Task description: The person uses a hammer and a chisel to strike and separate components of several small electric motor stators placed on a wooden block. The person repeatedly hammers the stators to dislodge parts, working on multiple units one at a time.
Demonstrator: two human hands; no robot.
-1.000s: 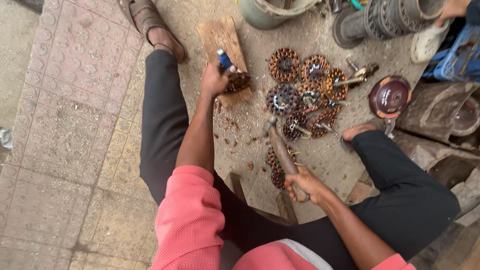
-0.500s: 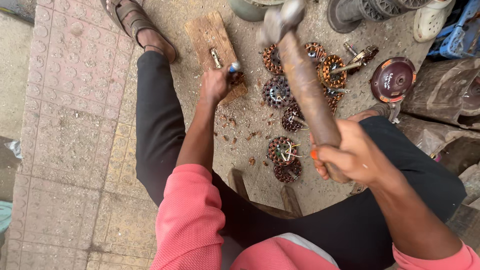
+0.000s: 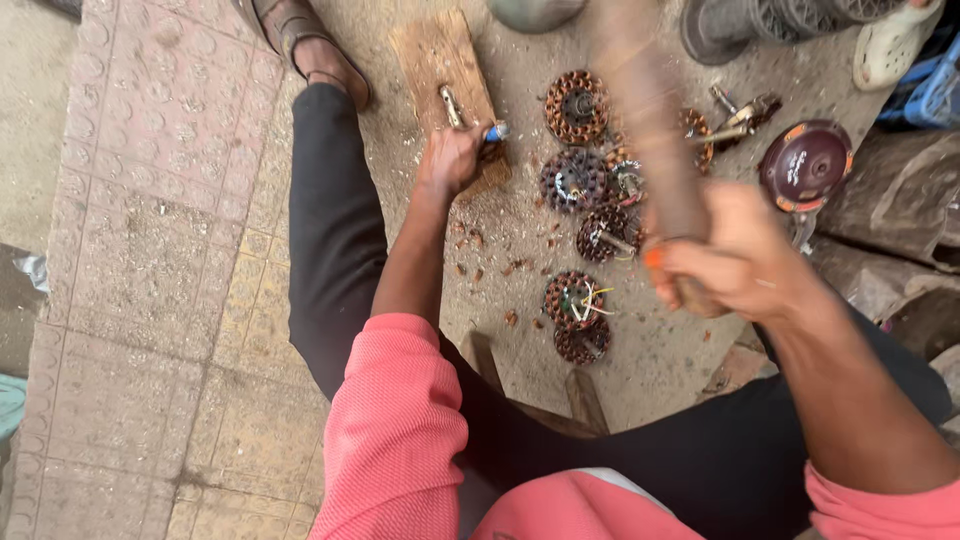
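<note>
The left hand is closed around a small tool with a blue handle, and it holds this tool down on the lower end of a wooden block that lies on the ground. A metal piece lies on the block just above the hand. The right hand is closed tight around the wooden handle of a hammer, which is raised up near the camera and is blurred; its head cannot be seen clearly. Between the two hands, on the dusty ground, lie several round motor windings with copper wire, some close together, and two more are nearer to the person's legs. Small chips are scattered around them. To the right lies a dark red round cover. A sandalled foot rests beside the block, next to the paved tiles.
</note>
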